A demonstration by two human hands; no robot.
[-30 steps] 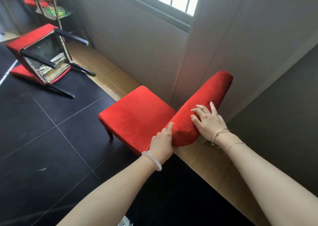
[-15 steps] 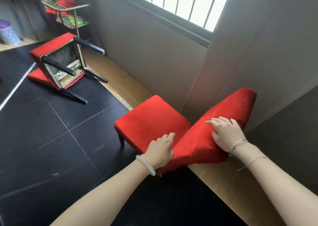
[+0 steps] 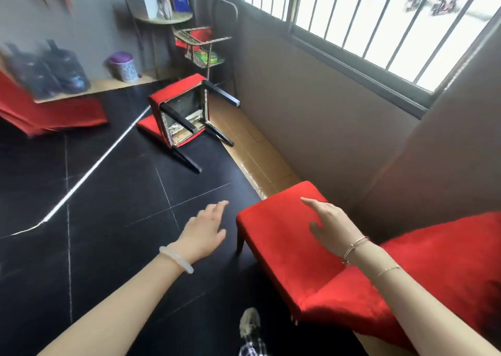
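A red velvet chair (image 3: 279,236) stands upright at the right, close to the grey wall, its backrest (image 3: 444,269) towards me. My left hand (image 3: 204,232) hovers over the black floor left of the seat, fingers straight, holding nothing. Above the seat, my right hand (image 3: 329,224) is also empty with straight fingers. A second red chair (image 3: 180,111) lies tipped over farther back, its black legs and torn underside showing.
More red upholstery (image 3: 54,111) lies at the far left. A wicker rack (image 3: 203,46), a purple bin (image 3: 123,66) and dark bags (image 3: 48,69) stand at the back wall. A barred window (image 3: 379,21) is above the grey wall. My shoe (image 3: 249,326) is on the black tiles.
Both hands have let go of the near chair's backrest and lifted off it. The view has swung left, bringing the tipped chair and the back of the room into sight.
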